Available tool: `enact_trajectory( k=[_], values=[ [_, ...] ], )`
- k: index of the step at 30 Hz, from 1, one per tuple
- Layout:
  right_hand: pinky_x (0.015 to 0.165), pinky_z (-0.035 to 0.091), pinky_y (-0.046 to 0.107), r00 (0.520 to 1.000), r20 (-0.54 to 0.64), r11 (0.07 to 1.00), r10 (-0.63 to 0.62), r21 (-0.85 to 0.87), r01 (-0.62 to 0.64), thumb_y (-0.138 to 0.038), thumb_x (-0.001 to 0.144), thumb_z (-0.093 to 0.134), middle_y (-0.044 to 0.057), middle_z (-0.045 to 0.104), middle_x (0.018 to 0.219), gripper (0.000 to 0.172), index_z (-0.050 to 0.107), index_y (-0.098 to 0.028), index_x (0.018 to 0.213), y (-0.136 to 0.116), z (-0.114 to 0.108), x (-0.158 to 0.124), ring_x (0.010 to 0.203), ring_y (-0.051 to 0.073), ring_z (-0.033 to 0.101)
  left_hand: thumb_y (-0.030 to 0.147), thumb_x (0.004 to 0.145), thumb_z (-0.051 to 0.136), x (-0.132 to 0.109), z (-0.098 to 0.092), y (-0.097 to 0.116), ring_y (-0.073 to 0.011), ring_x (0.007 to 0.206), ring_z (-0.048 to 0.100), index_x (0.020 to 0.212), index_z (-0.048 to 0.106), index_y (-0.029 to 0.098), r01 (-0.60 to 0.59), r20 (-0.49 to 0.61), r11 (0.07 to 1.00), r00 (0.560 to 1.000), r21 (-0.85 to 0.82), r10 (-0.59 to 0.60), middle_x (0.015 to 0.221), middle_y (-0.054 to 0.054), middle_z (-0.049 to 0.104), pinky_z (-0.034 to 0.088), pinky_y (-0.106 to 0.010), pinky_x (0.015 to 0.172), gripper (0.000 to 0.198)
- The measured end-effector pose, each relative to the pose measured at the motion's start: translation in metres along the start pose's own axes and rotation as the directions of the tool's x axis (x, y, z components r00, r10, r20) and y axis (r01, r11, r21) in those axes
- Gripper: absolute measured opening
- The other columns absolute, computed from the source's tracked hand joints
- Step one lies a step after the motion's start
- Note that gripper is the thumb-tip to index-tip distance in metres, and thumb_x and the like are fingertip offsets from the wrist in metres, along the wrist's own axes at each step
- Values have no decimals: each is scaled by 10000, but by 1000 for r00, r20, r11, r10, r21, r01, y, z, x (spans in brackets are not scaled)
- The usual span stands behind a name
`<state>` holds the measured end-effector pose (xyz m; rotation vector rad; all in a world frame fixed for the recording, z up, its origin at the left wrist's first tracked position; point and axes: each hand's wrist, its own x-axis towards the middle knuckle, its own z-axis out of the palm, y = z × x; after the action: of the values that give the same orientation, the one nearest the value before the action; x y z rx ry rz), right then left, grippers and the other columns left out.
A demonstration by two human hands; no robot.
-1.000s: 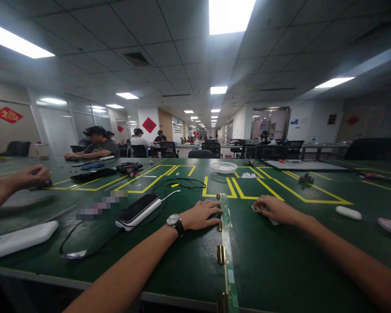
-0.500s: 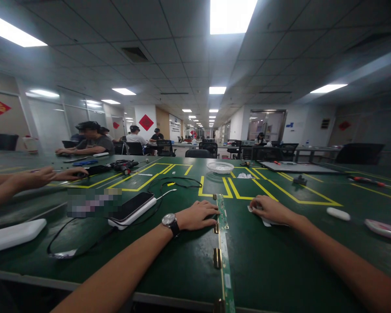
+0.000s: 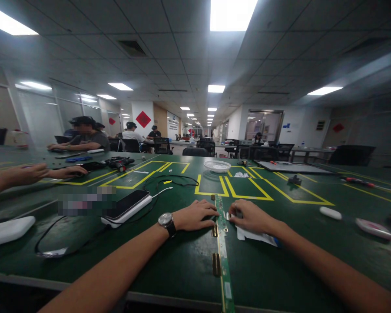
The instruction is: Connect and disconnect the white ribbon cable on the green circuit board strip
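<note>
A long, narrow green circuit board [image 3: 224,252] with gold-brown tabs along its left edge lies lengthwise on the green table. My left hand [image 3: 195,215], a watch on its wrist, rests palm down with fingers outstretched, fingertips at the board's left edge. On the other side, my right hand [image 3: 250,215] has its fingers bent in a pinch close to the board's right edge. A small white piece [image 3: 227,216] shows at its fingertips; its kind is too small to tell. Under and beside that hand lies a white sheet [image 3: 259,237] with a blue spot at its right end.
Left of me are a phone [image 3: 130,203] on a white block, black cables and a white case [image 3: 9,230]. A co-worker's hands are at far left. Ahead stands a white basket [image 3: 217,166] amid yellow tape. To the right are a white oval object [image 3: 330,212] and a screwdriver [image 3: 358,181].
My right hand has moved left to the board, with the small white piece at its fingertips, uncovering more of the white sheet. My left hand stays at the board. The view has shifted slightly.
</note>
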<state>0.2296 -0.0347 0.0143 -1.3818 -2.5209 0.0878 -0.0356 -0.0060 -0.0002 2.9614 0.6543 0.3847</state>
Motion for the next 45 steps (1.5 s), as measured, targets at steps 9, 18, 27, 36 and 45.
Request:
enact_trajectory(
  k=[9, 18, 27, 36, 45],
  values=[
    [699, 409, 300, 999, -37, 998, 27, -56, -29, -401, 851, 574, 55, 655, 880, 219, 671, -212, 906, -8, 4, 1, 819, 204, 574, 484, 994, 406, 0, 0, 1, -260, 1244, 462, 1365, 512, 292, 1, 7, 1000, 1000, 6, -1, 1387, -70, 509, 366, -414, 1013, 431],
    [702, 392, 295, 997, -45, 994, 55, -96, -60, -369, 846, 565, 51, 657, 873, 208, 681, -207, 905, -10, 7, 0, 802, 190, 576, 469, 991, 423, 0, -1, 1, -262, 1240, 466, 1366, 507, 292, -8, -1, 1000, 1000, 6, 8, 1388, -66, 512, 371, -418, 1006, 424],
    [664, 366, 273, 994, -41, 991, 98, -89, -101, -365, 839, 572, 43, 652, 862, 195, 675, -212, 902, -13, 5, 0, 789, 181, 574, 448, 988, 445, 0, 0, 1, -267, 1212, 491, 1341, 529, 261, -24, -20, 999, 999, 33, 25, 1364, -85, 533, 391, -428, 989, 409],
    [648, 367, 276, 994, -64, 994, 91, -53, -95, -382, 845, 571, 38, 638, 844, 205, 669, -214, 910, -7, 12, 0, 758, 178, 561, 462, 988, 439, 0, 0, 1, -265, 1236, 474, 1354, 516, 276, -15, -11, 1000, 1000, 20, 15, 1384, -78, 519, 387, -419, 988, 417],
    [754, 422, 305, 997, -73, 997, -22, 70, 28, -326, 862, 583, 52, 642, 913, 169, 674, -198, 924, -1, 15, 3, 876, 197, 570, 446, 995, 419, -1, 0, 1, -266, 1282, 439, 1378, 490, 300, -6, 8, 1000, 1000, -6, 6, 1428, -48, 501, 343, -424, 1003, 416]
  ],
)
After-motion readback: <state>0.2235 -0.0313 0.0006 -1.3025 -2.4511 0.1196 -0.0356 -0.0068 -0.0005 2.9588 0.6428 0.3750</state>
